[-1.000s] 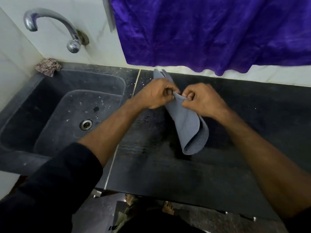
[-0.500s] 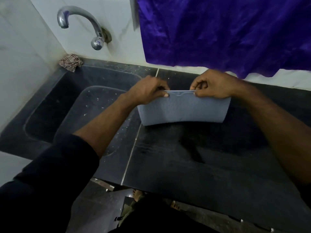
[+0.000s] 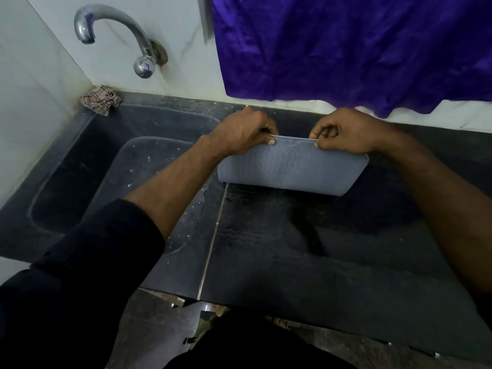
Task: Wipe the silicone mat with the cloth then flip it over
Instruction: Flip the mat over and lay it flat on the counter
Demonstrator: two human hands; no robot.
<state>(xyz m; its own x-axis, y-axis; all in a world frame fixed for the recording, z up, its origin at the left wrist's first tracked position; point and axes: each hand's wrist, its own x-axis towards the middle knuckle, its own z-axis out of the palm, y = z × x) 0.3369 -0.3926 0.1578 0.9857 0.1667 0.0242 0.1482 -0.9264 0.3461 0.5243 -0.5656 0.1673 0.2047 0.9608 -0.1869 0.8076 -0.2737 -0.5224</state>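
At far left, a curved chrome tap (image 3: 117,35) projects from the pale wall above a dark stone sink (image 3: 80,166), and a crumpled checked cloth (image 3: 100,99) lies on the sink's back corner, well apart from both hands. Just right of the sink, the left hand (image 3: 239,135) pinches the upper edge of the grey-blue silicone mat (image 3: 290,169) between thumb and curled fingers. The mat is held up over the wet black counter (image 3: 319,249); it hangs from its top edge as a shallow sheet, and whether its lower edge touches the counter cannot be told. Further right, the right hand (image 3: 346,134) pinches the same upper edge, apart from the left hand, beneath a hanging purple fabric (image 3: 346,43). The mat appears light, thin and limp: it bows between the two grips and curves along its bottom, so it probably folds on itself if held at one point. Its wavy surface, likely damp, may slide between fingers. A two-point hold along one edge, near the corners, should keep it spread for turning over.
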